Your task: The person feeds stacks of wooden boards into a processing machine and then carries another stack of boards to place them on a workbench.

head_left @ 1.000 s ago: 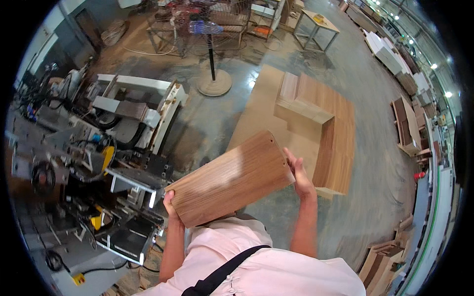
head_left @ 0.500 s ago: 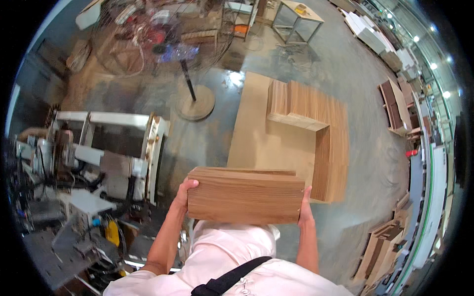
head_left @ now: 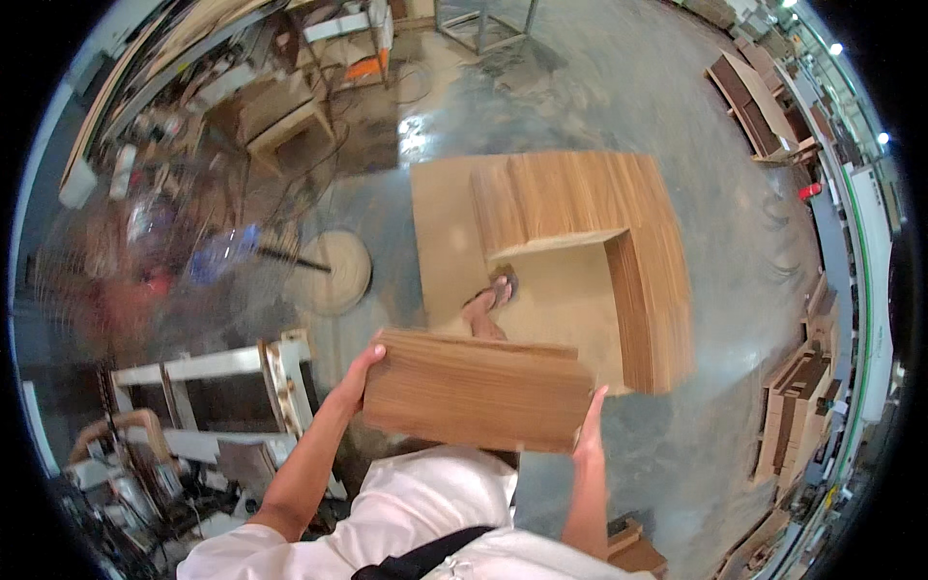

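Observation:
Between my two hands I carry a short stack of wood-grain boards [head_left: 474, 396], held in front of my waist and tilted slightly down to the right. My left hand [head_left: 365, 365] grips the left end, thumb on the upper corner. At the right end my right hand [head_left: 590, 425] presses with its fingers along the edge. Beyond the boards, more wood-grain boards [head_left: 570, 198] stand packed in an L-shaped row on a tan sheet [head_left: 443, 232] on the floor. One of my feet [head_left: 498, 293], in a sandal, rests on that sheet inside the L.
A pedestal fan [head_left: 333, 271] stands at the left, its cage blurred. Nearer on the left is a machine with a white metal frame [head_left: 203, 367]. Along the right side lie stacked panels [head_left: 797, 416] and a shelf-like wooden piece [head_left: 752, 101]. A metal-legged table [head_left: 483, 29] stands far off.
My view has turned and moved forward, so the fan now lies farther left and the packed boards sit closer. My foot has come onto the tan sheet. Both hands keep hold of the boards.

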